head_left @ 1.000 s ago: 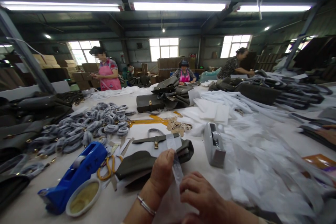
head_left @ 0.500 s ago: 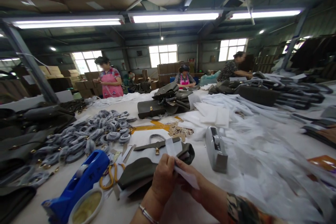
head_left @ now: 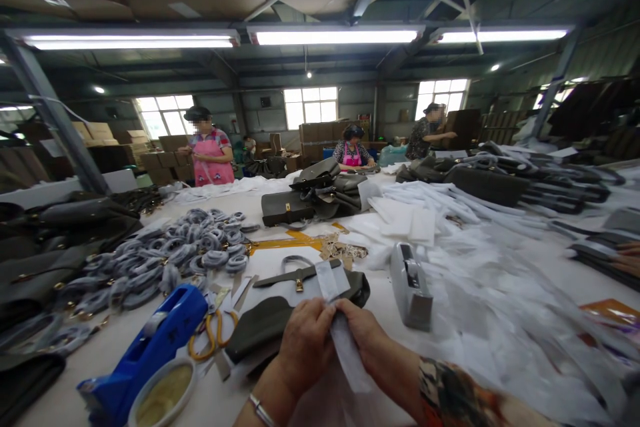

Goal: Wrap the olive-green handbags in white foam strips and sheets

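Note:
A strip of thin white wrapping (head_left: 350,353) runs between my two hands over the front of the table. My left hand (head_left: 307,333) pinches its left side, fingers closed. Its right side is gripped by my right hand (head_left: 361,332), thumb and fingers pressed together. The upper end of the strip lies over a dark green bag (head_left: 260,330) just beyond my hands. That bag has a gold clasp (head_left: 299,284) and a looped handle (head_left: 296,260). My fingertips hide part of the bag.
Left are a blue tape dispenser (head_left: 150,347), yellow-handled scissors (head_left: 203,340), a round tub (head_left: 165,392) and coiled grey straps (head_left: 175,253). Right are a grey dispenser (head_left: 411,287) and plastic sheets (head_left: 480,320). Dark bags (head_left: 310,197) lie behind; a person's hand (head_left: 627,257) shows far right.
The white strip now hangs straighter and lower between my hands, with more of its upper end showing. A hand has appeared at the far right edge; the person at back right has straightened.

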`<state>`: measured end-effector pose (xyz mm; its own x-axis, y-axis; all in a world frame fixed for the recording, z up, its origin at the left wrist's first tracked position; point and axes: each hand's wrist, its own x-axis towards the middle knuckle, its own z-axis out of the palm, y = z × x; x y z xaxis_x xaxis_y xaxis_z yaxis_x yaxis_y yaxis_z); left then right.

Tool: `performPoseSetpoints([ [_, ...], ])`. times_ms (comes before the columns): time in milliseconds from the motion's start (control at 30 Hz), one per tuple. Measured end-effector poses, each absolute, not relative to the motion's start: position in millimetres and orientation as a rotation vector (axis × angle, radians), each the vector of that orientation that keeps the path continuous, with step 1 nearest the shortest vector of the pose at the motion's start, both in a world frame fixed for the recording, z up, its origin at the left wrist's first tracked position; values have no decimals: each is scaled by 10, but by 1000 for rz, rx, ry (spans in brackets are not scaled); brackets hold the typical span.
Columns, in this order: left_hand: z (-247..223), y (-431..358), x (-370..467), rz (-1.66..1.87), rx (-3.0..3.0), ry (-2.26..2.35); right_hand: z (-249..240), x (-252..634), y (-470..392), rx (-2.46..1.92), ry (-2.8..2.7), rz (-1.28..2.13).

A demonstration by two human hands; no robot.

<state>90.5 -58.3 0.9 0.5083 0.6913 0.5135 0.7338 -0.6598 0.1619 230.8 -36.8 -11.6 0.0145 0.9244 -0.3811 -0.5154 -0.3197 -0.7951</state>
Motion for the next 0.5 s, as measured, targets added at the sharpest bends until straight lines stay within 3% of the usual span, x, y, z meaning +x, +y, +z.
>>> performPoseSetpoints([
  [500, -265, -399, 899, -807, -2287, -1181, 57, 2254, -461, -1292, -452, 1542],
])
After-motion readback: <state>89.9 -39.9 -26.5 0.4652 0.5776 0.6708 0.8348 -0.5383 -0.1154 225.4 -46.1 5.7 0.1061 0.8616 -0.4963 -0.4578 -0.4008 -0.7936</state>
